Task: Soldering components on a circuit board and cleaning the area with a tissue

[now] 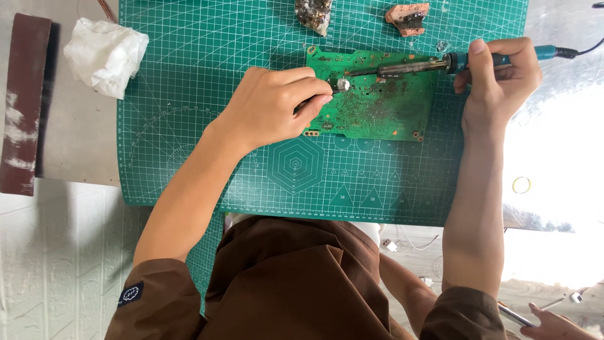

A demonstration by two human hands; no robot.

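A green circuit board (377,107) lies on a green cutting mat (201,75). My left hand (277,104) rests on the board's left part, its fingers closed on a small tool that pinches a round silver component (343,84). My right hand (500,75) grips the blue handle of a soldering iron (415,65). The iron's dark shaft lies across the board's upper edge, its tip right beside the silver component.
A crumpled white tissue (104,53) sits at the mat's upper left, beside a dark red strip (24,101). Two lumps, one dark (314,14) and one reddish (408,17), lie at the mat's far edge. Another person's hand (557,324) appears bottom right.
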